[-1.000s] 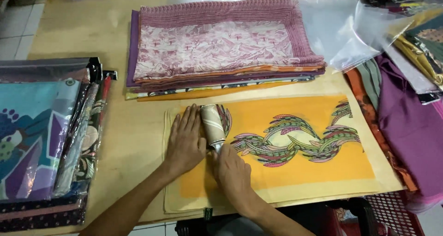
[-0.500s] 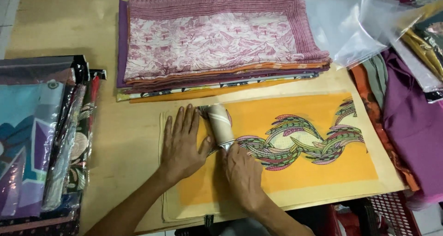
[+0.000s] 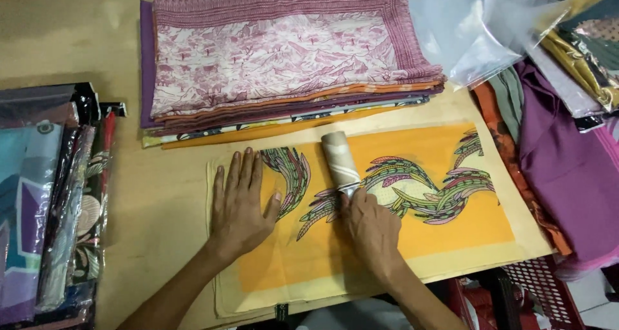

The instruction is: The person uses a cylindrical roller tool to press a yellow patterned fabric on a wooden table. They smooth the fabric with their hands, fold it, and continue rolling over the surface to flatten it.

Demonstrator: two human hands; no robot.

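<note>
A pale wooden tabletop (image 3: 84, 40) is seen from above, crowded w/ textiles. At centre-front an orange cloth (image 3: 400, 240) w/ a yellow border & a wavy multicolour feather-like motif is spread flat. The left hand (image 3: 240, 204) is laid palm-down on the cloth's left part, fingers spread wide, nothing gripped. The right hand (image 3: 371, 227) is closed round the lower end of a lint roller (image 3: 340, 162), whose pale cylinder is pressed on the cloth approx. mid-width, tilted slightly, just right of the left thumb. Behind the cloth a stack of folded fabrics (image 3: 284, 59) is placed, topped by a pink-and-white printed piece. At left, packs of patterned cloth in clear wrap (image 3: 45, 194) are piled. At right, purple fabric (image 3: 567, 169) & clear plastic bags (image 3: 471, 27) are heaped; a red basket (image 3: 541, 291) is partly visible at bottom right.
</note>
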